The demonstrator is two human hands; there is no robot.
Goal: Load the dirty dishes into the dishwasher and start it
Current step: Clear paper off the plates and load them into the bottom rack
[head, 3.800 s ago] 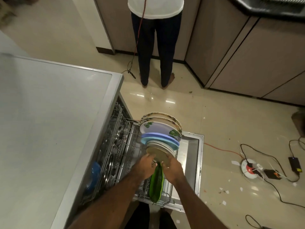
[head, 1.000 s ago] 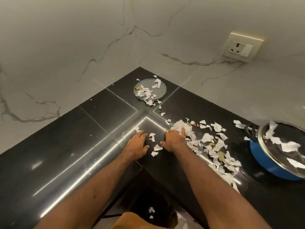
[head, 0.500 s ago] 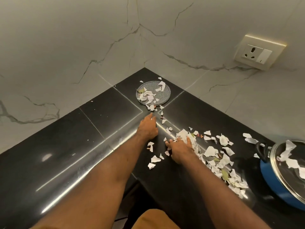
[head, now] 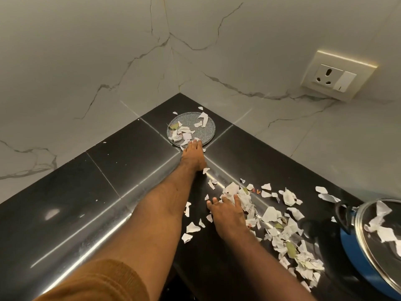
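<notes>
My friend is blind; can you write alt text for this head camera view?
A person's left hand reaches across a black corner counter to the near rim of a grey speckled plate littered with torn paper. The right hand lies flat among more paper scraps, with a lidded blue pot at far right.

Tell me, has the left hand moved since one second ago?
Yes. The left hand went forward, away from the person, to the near rim of the grey plate.
</notes>
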